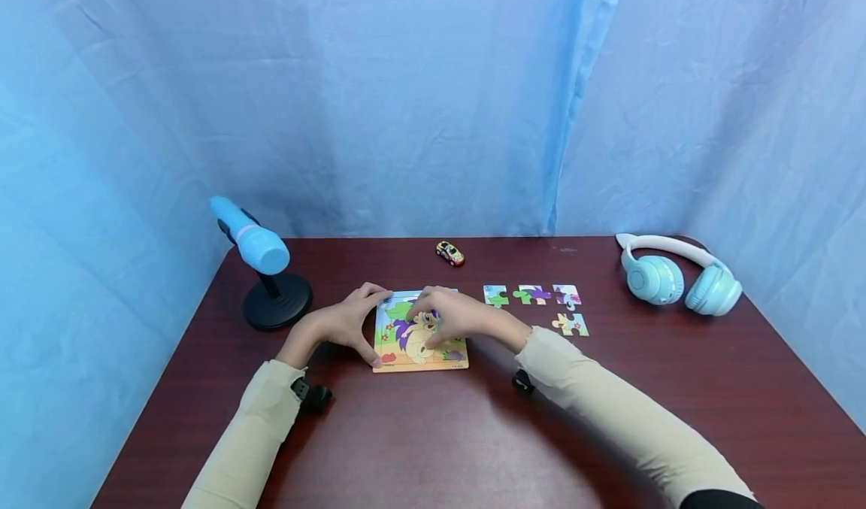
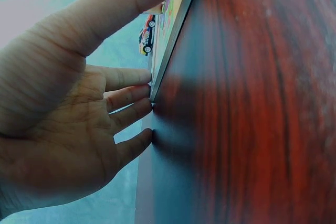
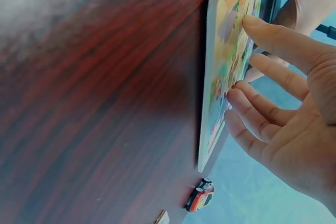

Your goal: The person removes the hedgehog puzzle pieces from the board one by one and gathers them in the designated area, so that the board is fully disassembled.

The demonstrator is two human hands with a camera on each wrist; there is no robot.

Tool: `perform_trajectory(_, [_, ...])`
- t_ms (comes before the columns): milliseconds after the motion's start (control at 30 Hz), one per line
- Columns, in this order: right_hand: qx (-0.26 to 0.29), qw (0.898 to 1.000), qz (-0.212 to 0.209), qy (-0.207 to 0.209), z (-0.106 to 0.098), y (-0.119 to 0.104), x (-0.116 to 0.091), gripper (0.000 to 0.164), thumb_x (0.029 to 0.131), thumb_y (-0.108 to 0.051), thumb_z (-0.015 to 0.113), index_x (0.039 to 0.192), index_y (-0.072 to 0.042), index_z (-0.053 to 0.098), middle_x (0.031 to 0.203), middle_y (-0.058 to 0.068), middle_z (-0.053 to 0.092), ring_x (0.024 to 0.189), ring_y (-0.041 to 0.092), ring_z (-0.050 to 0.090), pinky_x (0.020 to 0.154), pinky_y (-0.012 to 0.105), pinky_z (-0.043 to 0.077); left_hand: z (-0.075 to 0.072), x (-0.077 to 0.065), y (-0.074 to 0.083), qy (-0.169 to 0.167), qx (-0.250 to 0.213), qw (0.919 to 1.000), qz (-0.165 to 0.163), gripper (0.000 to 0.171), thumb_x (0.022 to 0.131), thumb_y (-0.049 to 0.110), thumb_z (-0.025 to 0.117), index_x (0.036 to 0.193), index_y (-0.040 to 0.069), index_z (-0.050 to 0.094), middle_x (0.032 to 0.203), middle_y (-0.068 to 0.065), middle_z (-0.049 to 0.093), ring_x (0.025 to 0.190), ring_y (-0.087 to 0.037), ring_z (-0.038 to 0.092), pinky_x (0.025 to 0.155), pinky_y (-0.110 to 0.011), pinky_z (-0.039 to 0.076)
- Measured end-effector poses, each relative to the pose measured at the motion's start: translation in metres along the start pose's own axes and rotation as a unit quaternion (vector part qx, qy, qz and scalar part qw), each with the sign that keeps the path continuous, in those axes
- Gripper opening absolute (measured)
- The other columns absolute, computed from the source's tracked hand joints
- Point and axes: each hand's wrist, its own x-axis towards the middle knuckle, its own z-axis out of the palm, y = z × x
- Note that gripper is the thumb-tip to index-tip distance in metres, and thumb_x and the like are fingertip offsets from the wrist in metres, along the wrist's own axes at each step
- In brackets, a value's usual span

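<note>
A jigsaw puzzle board (image 1: 455,363) with a cartoon picture lies flat on the table. My left hand (image 1: 345,321) spans its left side, thumb at the near left corner and the other fingertips by the far left one. In the left wrist view, the spread fingers (image 2: 128,109) rest along the board's edge and the tabletop. My right hand (image 1: 455,315) arches over the picture, thumb and fingers apart. Its fingertips and thumb touch the puzzle face (image 3: 229,24) in the right wrist view, with no loose piece visible between them.
Loose puzzle pieces (image 1: 570,324) lie right of the board, one partly behind the right wrist. A toy car (image 1: 449,253) sits beyond it. A blue microphone (image 1: 264,250) on a black stand (image 1: 277,307) is at left; cat-ear headphones (image 1: 655,279) lie at right. Blue curtains surround the table.
</note>
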Motion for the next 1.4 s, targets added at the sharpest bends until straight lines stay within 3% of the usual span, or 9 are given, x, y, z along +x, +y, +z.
perform_trajectory(267, [0.013, 1.0, 0.007, -0.023, -0.002, -0.002, 0.006, 0.043, 0.082, -0.012, 0.085, 0.124, -0.012, 0.074, 0.123, 0.007, 0.063, 0.111, 0.022, 0.055, 0.082, 0.03, 0.053, 0.0, -0.001, -0.001, 0.001, -0.001, 1.0, 0.008, 0.116, 0.069, 0.037, 0.094, 0.159, 0.002, 0.028, 0.154, -0.017, 0.029, 0.139, -0.035, 0.034, 0.116, -0.056, 0.038])
perform_trajectory(833, [-0.009, 0.999, 0.016, -0.046, -0.007, -0.009, 0.009, 0.04, 0.083, -0.012, 0.085, 0.122, -0.018, 0.077, 0.121, 0.008, 0.054, 0.107, 0.018, 0.045, 0.075, 0.028, 0.046, 0.0, -0.001, -0.001, 0.004, 0.005, 0.9999, 0.016, 0.116, 0.07, 0.036, 0.094, 0.159, 0.002, 0.028, 0.153, -0.017, 0.031, 0.138, -0.035, 0.035, 0.115, -0.057, 0.039])
perform_trajectory(1167, [-0.011, 0.999, 0.011, -0.029, -0.004, -0.01, 0.006, 0.041, 0.084, -0.005, 0.08, 0.124, -0.015, 0.075, 0.125, 0.01, 0.051, 0.105, 0.018, 0.043, 0.07, 0.026, 0.047, 0.0, 0.0, -0.001, 0.004, 0.002, 0.9999, 0.013, 0.116, 0.07, 0.036, 0.094, 0.159, 0.002, 0.028, 0.153, -0.017, 0.031, 0.138, -0.035, 0.035, 0.115, -0.056, 0.039])
perform_trajectory(1400, [-0.008, 1.0, 0.009, -0.004, -0.003, -0.009, -0.001, 0.04, 0.086, -0.003, 0.077, 0.125, -0.01, 0.073, 0.128, 0.013, 0.051, 0.094, 0.022, 0.055, 0.071, 0.029, 0.048, 0.001, 0.0, 0.0, 0.002, 0.0, 0.9999, 0.011, 0.116, 0.07, 0.036, 0.094, 0.16, 0.003, 0.027, 0.154, -0.016, 0.03, 0.139, -0.035, 0.034, 0.116, -0.055, 0.038])
